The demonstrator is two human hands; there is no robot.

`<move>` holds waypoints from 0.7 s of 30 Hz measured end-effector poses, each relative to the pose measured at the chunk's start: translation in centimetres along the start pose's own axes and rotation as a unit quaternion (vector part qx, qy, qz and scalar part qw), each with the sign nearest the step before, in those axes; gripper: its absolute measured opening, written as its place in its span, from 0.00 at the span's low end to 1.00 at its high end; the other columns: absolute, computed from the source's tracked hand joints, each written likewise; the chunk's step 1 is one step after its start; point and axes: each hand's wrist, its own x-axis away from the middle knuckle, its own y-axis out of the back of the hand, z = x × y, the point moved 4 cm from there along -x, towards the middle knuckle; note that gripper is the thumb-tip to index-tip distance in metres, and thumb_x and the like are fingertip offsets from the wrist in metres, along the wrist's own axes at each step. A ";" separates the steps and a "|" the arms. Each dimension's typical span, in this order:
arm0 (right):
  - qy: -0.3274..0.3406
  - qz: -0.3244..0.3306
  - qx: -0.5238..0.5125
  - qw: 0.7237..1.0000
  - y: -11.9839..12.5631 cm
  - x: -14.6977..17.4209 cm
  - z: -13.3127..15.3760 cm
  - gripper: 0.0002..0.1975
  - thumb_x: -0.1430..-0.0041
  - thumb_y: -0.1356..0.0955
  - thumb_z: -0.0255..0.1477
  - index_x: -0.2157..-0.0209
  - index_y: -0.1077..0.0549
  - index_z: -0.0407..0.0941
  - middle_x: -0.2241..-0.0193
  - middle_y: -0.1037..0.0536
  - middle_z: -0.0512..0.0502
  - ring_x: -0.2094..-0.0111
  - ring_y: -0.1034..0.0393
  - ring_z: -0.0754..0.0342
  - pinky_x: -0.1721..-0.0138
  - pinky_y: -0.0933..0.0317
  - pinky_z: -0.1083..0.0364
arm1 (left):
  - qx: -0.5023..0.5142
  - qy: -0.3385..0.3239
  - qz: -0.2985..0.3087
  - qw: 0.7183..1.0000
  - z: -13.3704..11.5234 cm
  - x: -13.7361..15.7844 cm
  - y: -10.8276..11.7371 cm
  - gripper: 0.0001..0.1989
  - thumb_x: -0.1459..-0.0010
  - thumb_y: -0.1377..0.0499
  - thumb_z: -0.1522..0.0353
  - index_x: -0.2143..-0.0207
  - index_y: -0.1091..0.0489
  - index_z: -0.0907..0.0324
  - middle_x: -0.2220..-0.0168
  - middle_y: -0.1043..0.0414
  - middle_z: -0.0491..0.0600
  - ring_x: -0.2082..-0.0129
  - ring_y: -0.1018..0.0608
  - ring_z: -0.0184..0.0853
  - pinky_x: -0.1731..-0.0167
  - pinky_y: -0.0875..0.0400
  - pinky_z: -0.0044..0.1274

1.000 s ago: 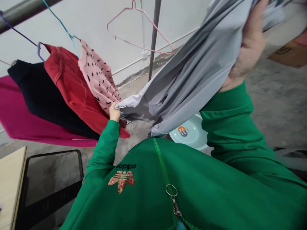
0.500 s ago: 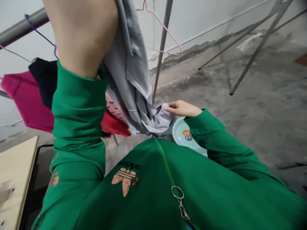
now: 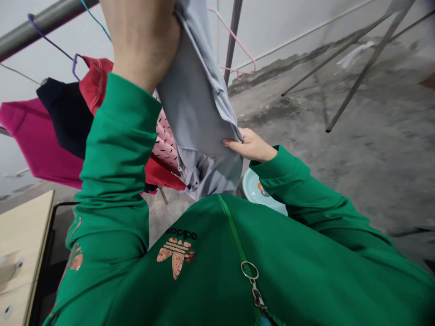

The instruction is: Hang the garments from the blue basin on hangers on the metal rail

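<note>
A light grey garment hangs down in front of me, its lower part bunched in folds near my jacket. My left hand is raised at the top against the garment's upper part, closed on it, with its fingers partly hidden and cut off by the frame. My right hand pinches the garment's right edge, thumb on the near face and the fingers mostly behind the cloth.
On the left, a metal rail carries hangers with a magenta garment, a dark one and a pink patterned one. A pink hanger hangs behind. Below my right arm sits a pale basin.
My right hand has moved slightly up and left, from the bunched lower cloth to the garment's right edge. The cloth is spread flatter. My left hand has shifted right.
</note>
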 end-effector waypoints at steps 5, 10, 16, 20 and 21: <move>-0.113 -0.002 -0.204 0.973 -1.5 1.4 0.8 0.20 0.62 0.22 0.42 0.76 0.26 0.41 0.79 0.25 0.51 0.77 0.34 0.59 0.74 0.36 0.60 | -0.145 -0.170 0.179 0.958 -2.9 4.8 -1.0 0.18 0.44 0.52 0.78 0.51 0.36 0.65 0.53 0.39 0.49 0.36 0.42 0.56 0.44 0.53 0.56; -0.088 -0.080 -0.337 0.934 -1.0 0.1 2.2 0.21 0.59 0.22 0.42 0.68 0.24 0.42 0.71 0.20 0.47 0.67 0.24 0.50 0.61 0.27 0.52 | -0.061 0.008 0.352 0.934 5.1 14.8 -8.0 0.16 0.43 0.44 0.78 0.50 0.36 0.69 0.46 0.38 0.57 0.36 0.39 0.49 0.38 0.47 0.45; -0.055 -0.189 -0.370 0.908 0.0 -1.2 3.6 0.18 0.59 0.22 0.38 0.70 0.26 0.43 0.71 0.20 0.49 0.57 0.24 0.48 0.53 0.27 0.52 | 0.089 0.055 0.626 0.773 8.6 31.7 -13.4 0.16 0.49 0.35 0.57 0.69 0.25 0.63 0.72 0.22 0.46 0.65 0.22 0.37 0.55 0.28 0.28; -0.056 -0.228 -0.370 0.899 0.3 -1.5 4.6 0.05 0.40 0.33 0.30 0.65 0.26 0.43 0.60 0.20 0.49 0.51 0.27 0.54 0.50 0.29 0.57 | 0.196 0.057 0.675 0.709 7.1 38.9 -15.5 0.28 0.51 0.35 0.53 0.54 0.26 0.64 0.54 0.22 0.55 0.52 0.22 0.44 0.50 0.29 0.30; -0.054 -0.232 -0.361 0.902 0.4 -1.5 4.9 0.07 0.37 0.36 0.29 0.64 0.26 0.44 0.57 0.21 0.50 0.49 0.28 0.55 0.50 0.29 0.57 | 0.221 0.058 0.673 0.703 6.7 39.7 -16.1 0.31 0.49 0.37 0.51 0.50 0.28 0.65 0.50 0.24 0.57 0.49 0.23 0.45 0.48 0.30 0.32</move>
